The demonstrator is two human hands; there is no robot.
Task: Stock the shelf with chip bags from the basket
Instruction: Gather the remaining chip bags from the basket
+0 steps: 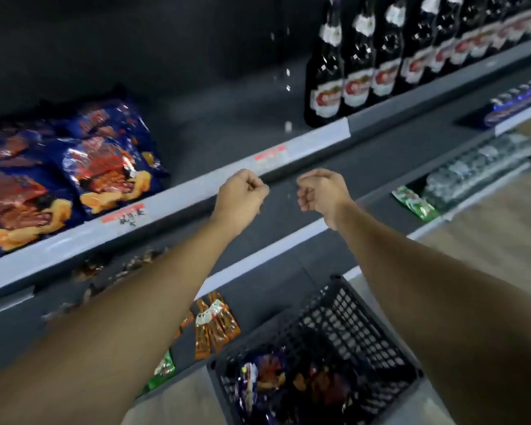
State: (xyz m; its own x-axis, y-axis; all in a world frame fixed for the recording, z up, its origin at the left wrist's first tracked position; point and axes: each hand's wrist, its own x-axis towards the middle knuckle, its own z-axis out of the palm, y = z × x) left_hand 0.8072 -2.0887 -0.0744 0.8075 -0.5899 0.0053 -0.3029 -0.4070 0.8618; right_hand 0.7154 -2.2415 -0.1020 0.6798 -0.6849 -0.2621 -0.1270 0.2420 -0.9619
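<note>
No bag is held at this moment, so the step in hand looks like the gap between two bags: one load seems to be put away and the next has not been picked up. The left hand [242, 191] and the right hand [319, 191] are held out side by side in front of the shelf [172, 194], near its pale front edge, and both are curled into loose fists with nothing seen inside them. On the shelf, at the left, blue chip bags [105, 157] are lined up, some leaning on others. To their right a wide bare patch of shelf is left, and past it a row of dark bottles [356, 72] is stood upright. The black basket [350, 317] is set low down, below the hands and well apart from the shelf. At least one more blue chip bag [267, 378] is seen lying at its bottom; the picture is blurred there, so the count cannot be told. Next, a hand will likely need to be lowered into the basket, a bag gripped by its top, lifted up, and stood in the bare patch beside the other bags. Care will be needed so the bag is not squashed.
</note>
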